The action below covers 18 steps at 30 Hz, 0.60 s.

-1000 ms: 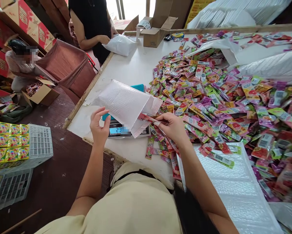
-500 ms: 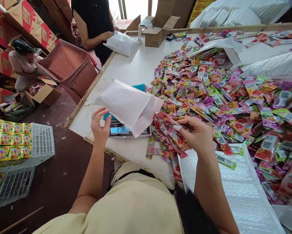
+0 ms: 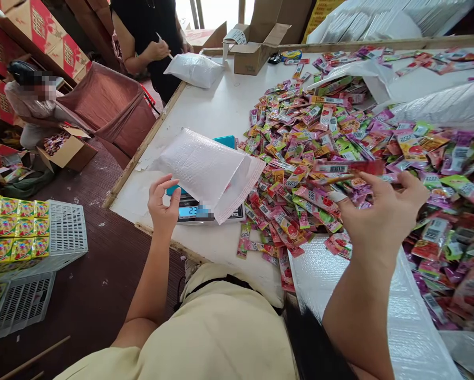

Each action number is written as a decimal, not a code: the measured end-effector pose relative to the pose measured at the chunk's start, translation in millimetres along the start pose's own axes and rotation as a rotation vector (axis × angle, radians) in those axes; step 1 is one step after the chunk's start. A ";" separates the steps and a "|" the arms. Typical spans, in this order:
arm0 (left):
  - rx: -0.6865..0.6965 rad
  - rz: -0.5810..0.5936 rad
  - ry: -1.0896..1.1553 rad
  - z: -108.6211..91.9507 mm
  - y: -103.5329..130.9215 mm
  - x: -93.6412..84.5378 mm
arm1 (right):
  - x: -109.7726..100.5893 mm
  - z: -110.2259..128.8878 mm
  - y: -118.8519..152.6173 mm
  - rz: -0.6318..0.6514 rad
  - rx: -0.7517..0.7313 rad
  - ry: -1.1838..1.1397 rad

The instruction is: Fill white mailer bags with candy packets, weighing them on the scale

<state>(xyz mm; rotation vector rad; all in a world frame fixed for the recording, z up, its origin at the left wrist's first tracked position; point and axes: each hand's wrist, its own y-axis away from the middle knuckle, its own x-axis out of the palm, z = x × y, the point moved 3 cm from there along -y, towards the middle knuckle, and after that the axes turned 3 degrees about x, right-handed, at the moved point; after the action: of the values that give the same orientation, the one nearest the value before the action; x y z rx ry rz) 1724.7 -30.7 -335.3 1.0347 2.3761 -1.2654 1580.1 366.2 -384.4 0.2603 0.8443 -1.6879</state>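
My left hand (image 3: 163, 201) is beside the digital scale (image 3: 186, 202), its fingers curled loosely with thumb and forefinger apart, holding nothing. A white bubble mailer (image 3: 205, 166) lies on the scale, its flap end toward the right; part of the lit display shows beside it. Over the heap of small snack packets (image 3: 292, 142), my right hand (image 3: 379, 211) has a red snack packet (image 3: 335, 169) at its fingertips, slightly blurred. White tape wraps the right thumb. Below that hand lies a stack of flat bubble mailers (image 3: 403, 311), partly hidden by the forearm.
Across the table, a person in black (image 3: 150, 47) stands at a filled white mailer (image 3: 195, 68) near an open carton (image 3: 252, 55). Another person (image 3: 35, 100) sits by a box of packets (image 3: 65, 145). Plastic crates (image 3: 68, 227) stand left on the floor. A wooden edge (image 3: 142, 142) borders the table.
My right hand has moved right, from the packets by the mailer's opening to over the heap. My left hand stays put. The person in black now holds a thin stick-like item.
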 end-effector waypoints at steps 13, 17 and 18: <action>-0.009 -0.018 -0.004 0.0 0.3 -2.9 | 149.3 89.5 30.8 0.660 -0.159 -0.252; -0.013 -0.021 0.002 -0.2 2.1 -3.9 | 209.1 113.7 24.9 0.728 -0.373 -0.152; -0.016 -0.024 -0.003 0.5 2.8 -5.2 | 218.0 117.7 23.7 0.724 -0.401 -0.128</action>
<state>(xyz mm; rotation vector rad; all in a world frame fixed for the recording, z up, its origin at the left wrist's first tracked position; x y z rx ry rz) 1730.4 -32.5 -334.6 1.0016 2.3998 -1.2529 1566.1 123.1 -435.9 0.1504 0.8395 -0.8339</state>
